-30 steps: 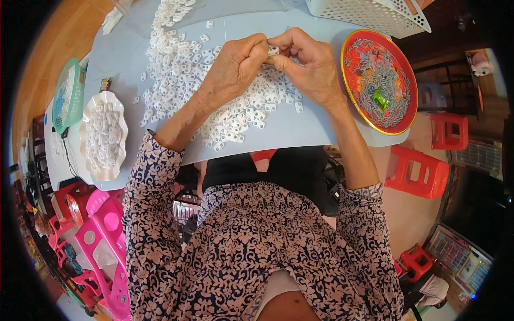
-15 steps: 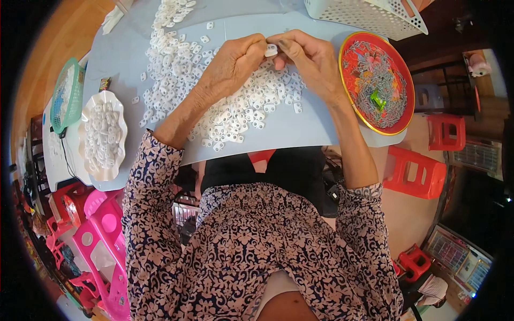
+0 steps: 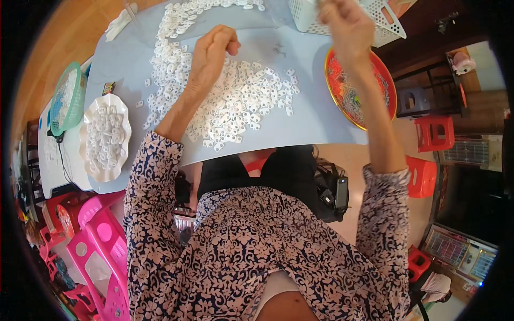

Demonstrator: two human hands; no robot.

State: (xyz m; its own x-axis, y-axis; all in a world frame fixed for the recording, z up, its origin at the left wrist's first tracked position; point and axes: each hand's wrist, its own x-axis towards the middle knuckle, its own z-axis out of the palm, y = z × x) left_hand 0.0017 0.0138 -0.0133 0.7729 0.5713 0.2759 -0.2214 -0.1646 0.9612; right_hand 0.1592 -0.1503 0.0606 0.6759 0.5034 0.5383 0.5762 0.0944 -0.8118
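My left hand (image 3: pixel 213 51) is raised above the far side of a spread of small white plastic pieces with two dark holes (image 3: pixel 235 101). Its fingers are curled in, and whatever they hold is hidden. My right hand (image 3: pixel 350 35), smeared by motion, hangs over the rim of a white perforated basket (image 3: pixel 308 18) at the far right. Its fingers are too blurred to read. Below that forearm stands a red, gold-rimmed dish (image 3: pixel 330 91) of small grey screw-like parts (image 3: pixel 348 85), partly covered by my arm. A few similar grey bits (image 3: pixel 279 49) lie on the table between my hands.
The blue-grey table (image 3: pixel 310 117) curves in front of me. At the left are a white scalloped dish (image 3: pixel 126 142) filled with white pieces and a green basket (image 3: pixel 80 96). Pink chairs (image 3: pixel 99 243) stand lower left, red stools (image 3: pixel 435 134) at the right.
My hands were together around one white piece and have come apart. My right hand has swung far right over the white basket; my left has drawn slightly left. The piece no longer shows.
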